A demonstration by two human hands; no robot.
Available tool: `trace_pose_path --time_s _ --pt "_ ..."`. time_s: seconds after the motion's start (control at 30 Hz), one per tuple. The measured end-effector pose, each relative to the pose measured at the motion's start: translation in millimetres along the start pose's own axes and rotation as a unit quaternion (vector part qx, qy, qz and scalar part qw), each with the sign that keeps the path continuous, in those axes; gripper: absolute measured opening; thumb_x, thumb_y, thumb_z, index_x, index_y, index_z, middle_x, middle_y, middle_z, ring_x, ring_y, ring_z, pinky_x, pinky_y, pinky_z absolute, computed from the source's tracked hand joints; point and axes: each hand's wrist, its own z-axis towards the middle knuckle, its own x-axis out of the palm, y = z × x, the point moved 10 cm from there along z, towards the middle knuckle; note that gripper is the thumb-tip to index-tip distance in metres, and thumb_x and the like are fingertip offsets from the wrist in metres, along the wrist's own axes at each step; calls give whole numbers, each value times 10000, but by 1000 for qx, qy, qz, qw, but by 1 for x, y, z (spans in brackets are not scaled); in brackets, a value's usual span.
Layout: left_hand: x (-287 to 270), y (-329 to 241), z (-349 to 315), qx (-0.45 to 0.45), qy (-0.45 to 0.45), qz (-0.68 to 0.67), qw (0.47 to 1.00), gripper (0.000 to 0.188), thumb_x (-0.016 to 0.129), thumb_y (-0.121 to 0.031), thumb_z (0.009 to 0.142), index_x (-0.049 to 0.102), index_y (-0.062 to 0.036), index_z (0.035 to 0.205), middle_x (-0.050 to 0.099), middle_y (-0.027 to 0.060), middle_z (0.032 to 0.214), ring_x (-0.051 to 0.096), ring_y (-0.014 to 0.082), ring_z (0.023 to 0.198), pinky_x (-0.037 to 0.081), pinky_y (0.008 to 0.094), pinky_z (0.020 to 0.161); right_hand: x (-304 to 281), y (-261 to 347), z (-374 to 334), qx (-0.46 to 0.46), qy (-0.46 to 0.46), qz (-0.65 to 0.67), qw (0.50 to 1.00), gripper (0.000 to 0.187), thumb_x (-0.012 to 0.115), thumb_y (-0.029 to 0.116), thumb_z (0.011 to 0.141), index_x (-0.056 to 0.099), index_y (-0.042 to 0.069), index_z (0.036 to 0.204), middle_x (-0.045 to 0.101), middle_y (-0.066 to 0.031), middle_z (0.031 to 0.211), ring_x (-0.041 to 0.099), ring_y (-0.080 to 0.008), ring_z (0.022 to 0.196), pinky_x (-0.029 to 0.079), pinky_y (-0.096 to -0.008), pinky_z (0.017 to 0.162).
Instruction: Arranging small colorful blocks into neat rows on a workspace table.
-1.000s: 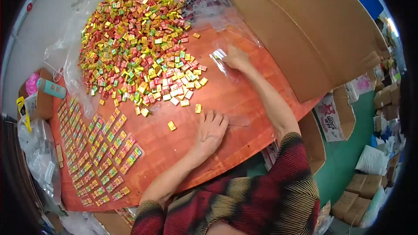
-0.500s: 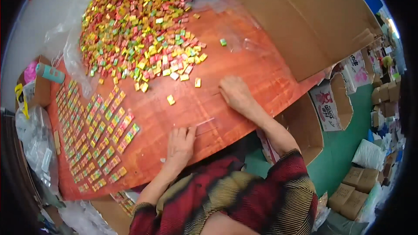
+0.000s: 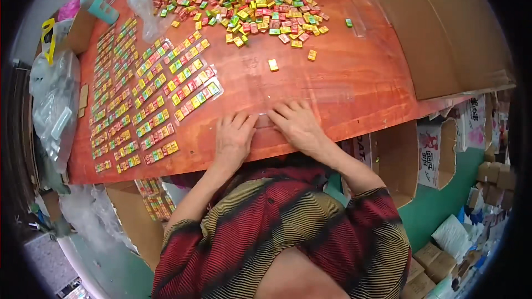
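My left hand (image 3: 234, 135) lies palm down near the table's front edge, its fingers stretched forward. Beside it, a small gap away, my right hand (image 3: 297, 125) rests in the same way, fingers extended. Between and under the fingertips shows a thin piece of clear plastic film (image 3: 262, 121), its outline hard to make out. One small yellow wrapped piece (image 3: 273, 65) lies beyond the hands, with another yellow piece (image 3: 312, 55) farther right. To the left, several rows of small coloured pieces in clear packs (image 3: 198, 101) cover the orange-red tabletop (image 3: 244, 77).
A big heap of red, yellow and green pieces (image 3: 255, 8) spreads across the far side. A large cardboard sheet (image 3: 443, 33) borders the right. Open cardboard boxes (image 3: 394, 158) stand below the right edge. Clear plastic bags (image 3: 52, 102) and a light-blue cylinder (image 3: 100, 8) are at left.
My right hand has come in leftward and nearer, closing most of the distance to my left hand. The head view has shifted, so the heap sits higher in the picture.
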Motion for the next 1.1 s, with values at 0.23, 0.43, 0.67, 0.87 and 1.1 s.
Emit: trace_pose_path --time_s 0.23,0.43,0.67,0.87,1.1 --pt "-8 1 -8 -7 8 25 1000 392 621 -131 732 536 -11 1096 519 185 1096 468 358 1044 358 476 874 -41 -53 -17 136 -62 -132 980 428 636 129 721 513 38 1120 501 -153 1137 443 -336 1078 354 -444 876" --pt "13 3 -2 16 20 82 996 408 637 -117 728 514 8 1097 475 186 1206 416 364 1149 333 497 909 -47 -98 -25 168 -75 -119 976 301 594 130 717 532 23 992 550 -144 879 505 -325 873 373 -445 745" --pt "-16 -11 3 68 -43 57 995 276 612 -64 726 553 -9 990 544 103 775 482 270 674 376 385 606 -59 -92 -23 132 -92 -56 985 138 615 99 709 542 42 812 507 -130 792 519 -316 806 423 -391 683" --pt "-13 -17 -8 134 -68 87 985 168 545 -55 720 588 -28 881 538 85 781 512 245 755 412 357 680 -56 -103 -22 162 1 120 979 364 627 118 731 559 95 1088 589 -135 879 563 -316 832 452 -377 696" --pt "-11 -16 -13 100 -21 29 994 179 609 -101 711 596 -33 876 552 90 863 515 272 841 419 406 738 -28 -125 -8 109 145 125 976 380 646 201 730 564 102 1087 593 -129 863 555 -320 859 437 -402 721"
